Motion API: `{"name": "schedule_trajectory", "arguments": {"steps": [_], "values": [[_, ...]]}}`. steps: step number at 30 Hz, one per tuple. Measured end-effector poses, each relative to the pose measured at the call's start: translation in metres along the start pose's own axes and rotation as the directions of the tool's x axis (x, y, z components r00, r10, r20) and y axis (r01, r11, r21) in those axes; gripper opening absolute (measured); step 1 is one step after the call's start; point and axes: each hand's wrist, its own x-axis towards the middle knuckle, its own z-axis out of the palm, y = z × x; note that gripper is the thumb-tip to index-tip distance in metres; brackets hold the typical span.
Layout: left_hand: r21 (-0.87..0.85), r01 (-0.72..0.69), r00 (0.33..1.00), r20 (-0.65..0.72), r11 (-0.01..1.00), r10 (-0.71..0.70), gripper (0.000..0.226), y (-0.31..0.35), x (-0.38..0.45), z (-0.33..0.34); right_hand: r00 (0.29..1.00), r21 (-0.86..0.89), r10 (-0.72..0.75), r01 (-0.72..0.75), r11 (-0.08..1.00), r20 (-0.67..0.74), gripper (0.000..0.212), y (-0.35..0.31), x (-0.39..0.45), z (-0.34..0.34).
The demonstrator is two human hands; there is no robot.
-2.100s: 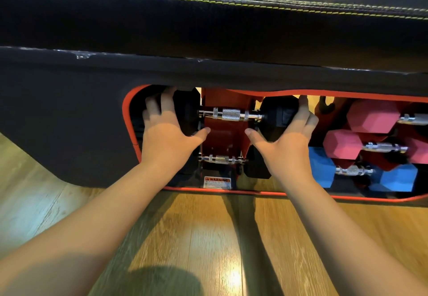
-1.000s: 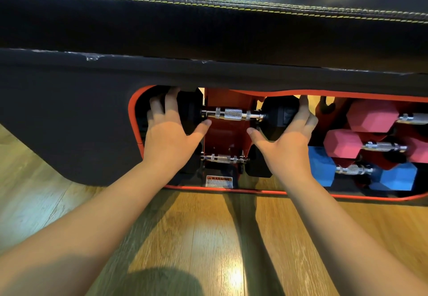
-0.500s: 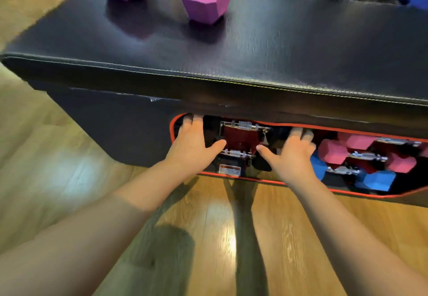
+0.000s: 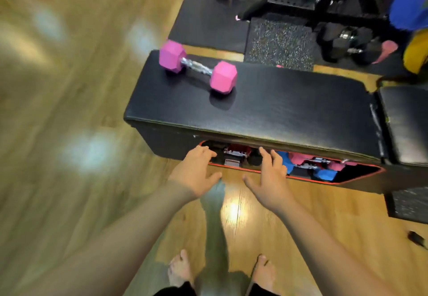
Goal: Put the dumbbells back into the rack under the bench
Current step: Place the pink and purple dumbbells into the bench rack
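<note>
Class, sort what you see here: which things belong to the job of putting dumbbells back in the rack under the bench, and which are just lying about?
Part of the job:
- pink dumbbell on the bench top
- bench
- rack opening with stored dumbbells
- left hand, right hand, both empty

Lying about:
- speckled mat
- black dumbbells behind the bench
- small dark object on the floor

Bare bench top [image 4: 289,101] right of frame centre; rack opening [image 4: 301,168] below crowded with dumbbells [image 4: 324,173], free only at far right.
</note>
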Motion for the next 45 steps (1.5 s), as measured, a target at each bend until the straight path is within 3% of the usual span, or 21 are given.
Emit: {"name": "schedule_trajectory", "arguments": {"steps": [11,26,35,45], "values": [[-0.114,0.005,0.997,-0.076,0.993,-0.014,0.077,0.072,-0.165,-0.155,0.993,0.16,-0.109,0.115,0.98,-0.048,0.081,-0.127,-0.168,-0.12],[-0.116,0.035,0.975,-0.215,0.993,-0.059,0.084,0.115,-0.217,-0.212,0.969,0.115,-0.248,0.248,0.962,-0.017,0.08,-0.162,-0.21,-0.181],[-0.107,-0.058,0.96,-0.279,0.993,0.026,0.082,0.075,-0.222,-0.266,0.961,0.209,-0.277,0.275,0.939,-0.02,0.077,-0.219,-0.22,-0.172],[-0.002,-0.178,0.973,-0.151,0.984,0.176,0.079,-0.026,-0.227,-0.34,0.975,0.253,-0.137,0.18,0.951,-0.176,0.071,-0.327,-0.21,-0.109]]}}
